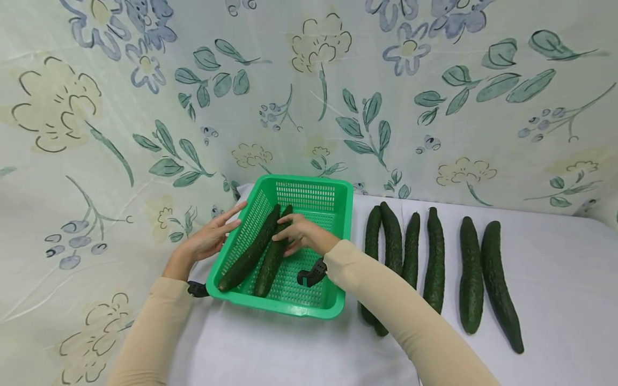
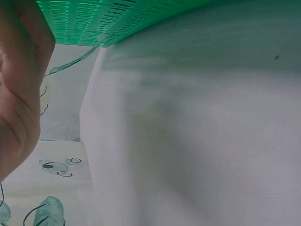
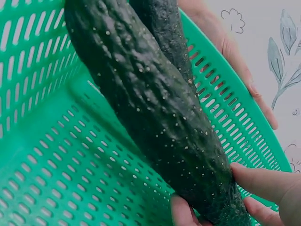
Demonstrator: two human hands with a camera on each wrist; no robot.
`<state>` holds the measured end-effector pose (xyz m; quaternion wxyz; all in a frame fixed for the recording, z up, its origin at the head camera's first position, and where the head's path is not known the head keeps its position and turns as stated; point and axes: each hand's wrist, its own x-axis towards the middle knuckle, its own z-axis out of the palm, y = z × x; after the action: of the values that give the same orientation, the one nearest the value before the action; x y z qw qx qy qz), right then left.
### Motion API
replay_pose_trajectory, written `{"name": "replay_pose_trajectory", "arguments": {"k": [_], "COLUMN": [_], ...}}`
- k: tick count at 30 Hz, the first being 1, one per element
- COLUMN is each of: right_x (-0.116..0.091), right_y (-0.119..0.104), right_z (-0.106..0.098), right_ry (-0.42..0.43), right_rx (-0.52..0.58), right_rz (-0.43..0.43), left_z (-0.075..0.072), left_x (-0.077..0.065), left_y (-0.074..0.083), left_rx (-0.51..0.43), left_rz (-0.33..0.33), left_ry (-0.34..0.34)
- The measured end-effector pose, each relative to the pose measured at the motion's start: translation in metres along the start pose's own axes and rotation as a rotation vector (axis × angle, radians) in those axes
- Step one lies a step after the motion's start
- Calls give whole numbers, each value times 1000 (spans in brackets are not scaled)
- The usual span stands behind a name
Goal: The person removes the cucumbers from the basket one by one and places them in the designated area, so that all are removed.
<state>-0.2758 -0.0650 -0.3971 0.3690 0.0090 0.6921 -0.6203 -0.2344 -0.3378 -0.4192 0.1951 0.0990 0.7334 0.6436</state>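
Observation:
A green plastic basket [image 1: 309,310] with slotted walls stands on the white cloth, two cucumbers inside. My right hand [image 1: 301,234] reaches into it and grips the nearer-to-middle cucumber [image 1: 270,268] around its upper part; in the right wrist view the thumb and fingers [image 3: 263,183] sit on both sides of it. The other cucumber [image 1: 248,262] lies along the left wall. My left hand [image 1: 208,239] rests against the outside of that wall, fingers extended up to the rim. In the left wrist view the hand [image 2: 21,89] shows beside the basket's underside [image 2: 84,23].
Right of the basket several cucumbers [image 1: 436,257] lie lengthwise in a row on the white cloth [image 1: 560,279], partly covered by my right sleeve [image 1: 401,311]. A flower-printed curtain [image 1: 289,96] hangs behind and at the left. Black wrist cameras [image 1: 311,273] are strapped on.

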Motion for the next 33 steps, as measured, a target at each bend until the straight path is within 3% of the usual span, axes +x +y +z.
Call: {"name": "replay_pose_trajectory", "arguments": {"k": [17, 33], "right_x": [-15, -50], "right_y": [-9, -17], "right_z": [-12, -38], "right_ry": [-55, -78], "right_rx": [18, 69], "right_rz": [-68, -172], "left_z": [0, -1], "left_x": [-1, 1], "left_y": [0, -2], "left_rx": [-3, -52], "left_rz": [-17, -3], "left_ry": [10, -26]}}
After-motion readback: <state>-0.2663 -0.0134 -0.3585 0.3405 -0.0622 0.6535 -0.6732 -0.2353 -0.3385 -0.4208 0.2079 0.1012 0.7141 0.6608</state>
